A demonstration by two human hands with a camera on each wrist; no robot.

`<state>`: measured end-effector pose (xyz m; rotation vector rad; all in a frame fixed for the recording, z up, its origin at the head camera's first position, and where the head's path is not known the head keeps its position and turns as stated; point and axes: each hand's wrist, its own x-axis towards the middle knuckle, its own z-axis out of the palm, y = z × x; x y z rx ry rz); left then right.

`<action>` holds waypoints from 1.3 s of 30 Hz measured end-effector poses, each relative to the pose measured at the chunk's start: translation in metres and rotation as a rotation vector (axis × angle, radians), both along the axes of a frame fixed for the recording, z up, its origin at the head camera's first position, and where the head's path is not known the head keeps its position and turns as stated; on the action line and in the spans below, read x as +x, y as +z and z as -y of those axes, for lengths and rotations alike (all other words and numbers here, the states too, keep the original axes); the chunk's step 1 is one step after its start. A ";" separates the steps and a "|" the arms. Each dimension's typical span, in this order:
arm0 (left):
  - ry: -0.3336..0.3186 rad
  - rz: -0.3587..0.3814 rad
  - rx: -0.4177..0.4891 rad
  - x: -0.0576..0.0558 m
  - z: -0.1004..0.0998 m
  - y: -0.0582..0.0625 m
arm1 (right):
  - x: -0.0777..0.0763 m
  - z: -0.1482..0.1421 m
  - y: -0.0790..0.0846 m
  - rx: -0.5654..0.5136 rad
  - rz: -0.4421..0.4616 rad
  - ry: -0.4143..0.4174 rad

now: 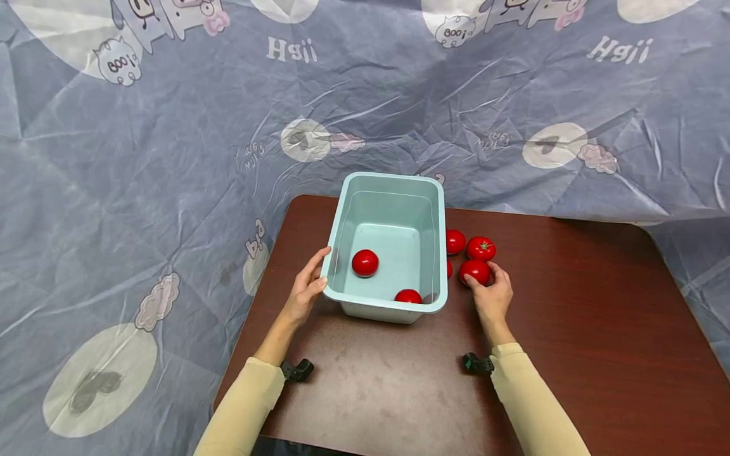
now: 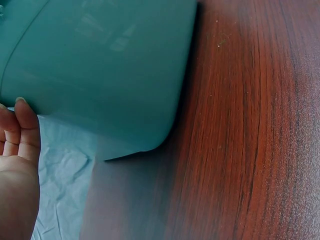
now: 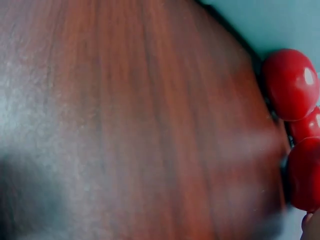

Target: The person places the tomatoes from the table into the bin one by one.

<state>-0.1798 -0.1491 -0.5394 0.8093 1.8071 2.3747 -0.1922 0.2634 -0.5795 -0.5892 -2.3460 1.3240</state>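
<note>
A pale blue-green plastic bin (image 1: 389,308) stands on the table, with one tomato (image 1: 365,263) on its floor and another tomato (image 1: 407,296) partly hidden behind the near rim. My left hand (image 1: 305,291) holds the bin's left rim near the front corner; its bent fingers (image 2: 27,122) show at the rim in the left wrist view. Right of the bin, my right hand (image 1: 492,294) grips a tomato (image 1: 474,271) between thumb and fingers. Beside that one are a tomato with a green stem (image 1: 481,248), a farther tomato (image 1: 455,242) and one mostly hidden by the bin (image 1: 449,269).
The brown wooden table (image 1: 599,329) extends to the right and toward me. A grey-blue patterned cloth (image 1: 399,95) hangs behind the table's far edge and along its left side. Black straps with cameras (image 1: 298,370) are on both wrists.
</note>
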 end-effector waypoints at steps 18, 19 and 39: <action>0.005 0.028 0.015 0.002 0.000 0.001 | -0.004 0.004 -0.014 -0.114 0.046 -0.023; 0.006 0.028 0.015 0.002 0.000 0.001 | -0.004 0.004 -0.014 -0.129 0.050 -0.023; 0.016 0.025 0.022 0.003 -0.002 0.005 | 0.008 0.004 0.009 -0.188 0.029 0.057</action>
